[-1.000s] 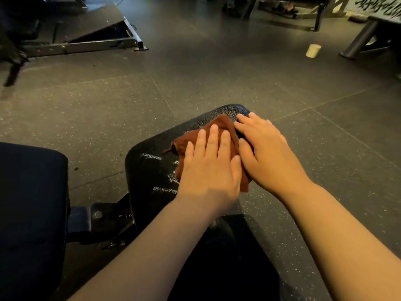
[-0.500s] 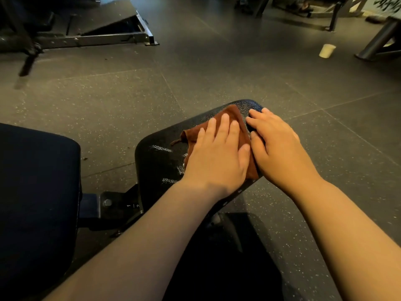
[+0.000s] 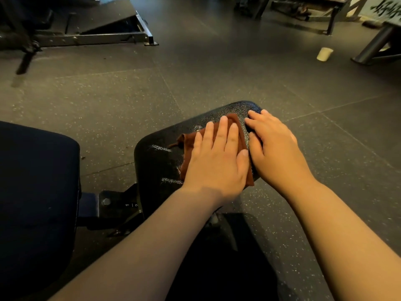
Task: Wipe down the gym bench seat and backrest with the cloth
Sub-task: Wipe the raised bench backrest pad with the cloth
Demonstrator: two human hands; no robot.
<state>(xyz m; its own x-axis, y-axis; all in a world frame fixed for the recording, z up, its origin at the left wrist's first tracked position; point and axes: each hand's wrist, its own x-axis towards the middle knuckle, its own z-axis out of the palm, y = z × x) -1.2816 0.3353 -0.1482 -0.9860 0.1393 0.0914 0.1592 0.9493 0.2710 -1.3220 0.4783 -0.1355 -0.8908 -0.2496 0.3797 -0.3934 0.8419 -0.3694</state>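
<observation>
A rust-brown cloth [image 3: 191, 139] lies on the black bench seat [image 3: 156, 157], whose leather is cracked in pale streaks. My left hand [image 3: 217, 161] lies flat on the cloth with straight fingers and presses it onto the pad. My right hand [image 3: 273, 148] rests beside it on the seat's right edge, fingers laid over the rim and touching the cloth's right side. The dark backrest pad [image 3: 36, 187] fills the left of the view, joined to the seat by a metal bracket [image 3: 108, 203].
Speckled rubber floor tiles [image 3: 217, 72] surround the bench. A slanted metal platform [image 3: 104, 25] stands at the far left, other machine frames [image 3: 373, 46] at the far right, and a pale paper cup [image 3: 324, 54] lies on the floor near them.
Both hands have kept the cloth pressed on the seat and slid slightly toward its far end; the camera view shifted a little.
</observation>
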